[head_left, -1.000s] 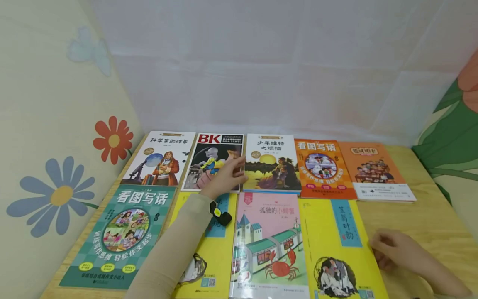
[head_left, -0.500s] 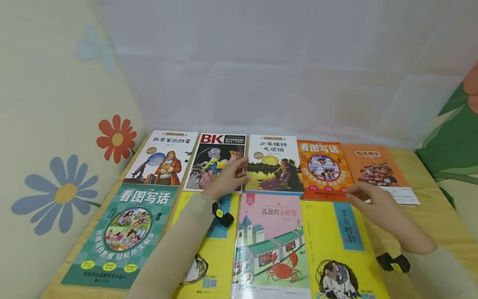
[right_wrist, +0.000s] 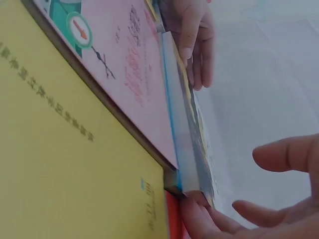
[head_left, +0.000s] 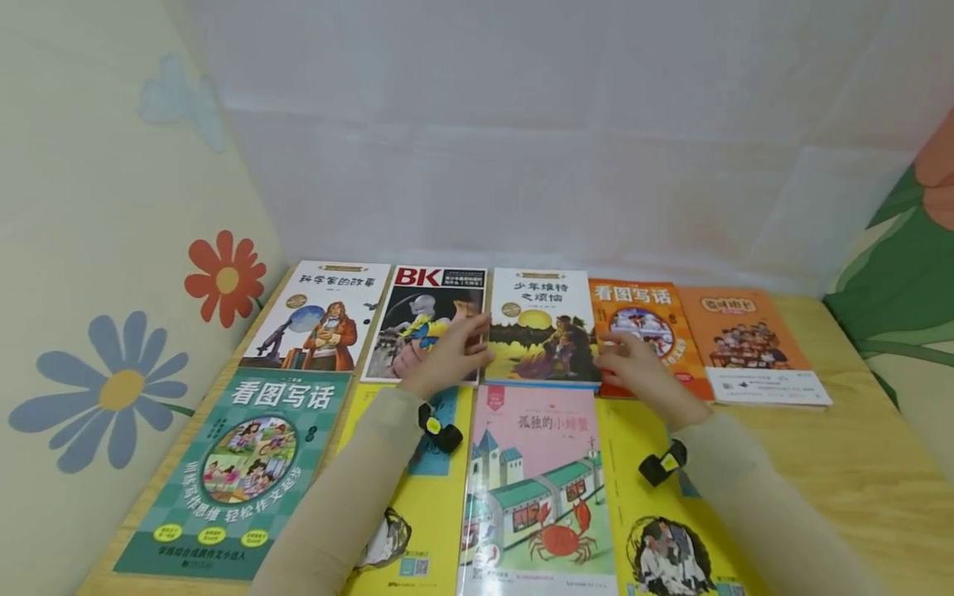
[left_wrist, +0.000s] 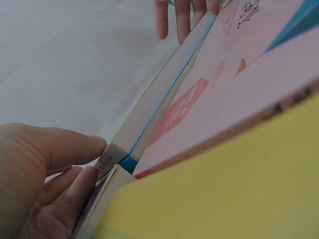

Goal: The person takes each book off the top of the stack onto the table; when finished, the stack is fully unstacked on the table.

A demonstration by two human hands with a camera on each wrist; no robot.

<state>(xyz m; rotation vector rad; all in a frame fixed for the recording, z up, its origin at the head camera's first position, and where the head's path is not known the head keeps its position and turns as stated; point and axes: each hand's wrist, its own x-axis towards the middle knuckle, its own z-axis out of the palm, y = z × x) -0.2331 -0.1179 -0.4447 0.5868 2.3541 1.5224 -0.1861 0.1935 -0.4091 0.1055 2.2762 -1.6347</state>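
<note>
In the back row lies a white-topped book point(head_left: 540, 352) with a sunset picture, between both hands. My left hand point(head_left: 450, 356) is over the BK book point(head_left: 421, 314), its fingers at the sunset book's left edge. In the left wrist view the left thumb point(left_wrist: 82, 148) touches a corner of that book point(left_wrist: 159, 94). My right hand point(head_left: 644, 372) reaches over the orange book point(head_left: 633, 294) to the sunset book's right edge. In the right wrist view its lower fingers point(right_wrist: 199, 219) touch the book's corner, while the thumb stands apart. The book lies flat.
A pink crab book point(head_left: 537, 488) lies in front, flanked by two yellow books point(head_left: 671, 530), one partly under my left sleeve. A green book point(head_left: 238, 463) is at front left. A scientist-cover book point(head_left: 320, 319) and an orange-and-white book point(head_left: 756, 339) end the back row on the wooden table point(head_left: 857, 463).
My right hand has moved from the table at the right, up and left, to the sunset book's right edge. The left hand has stayed at that book's left edge.
</note>
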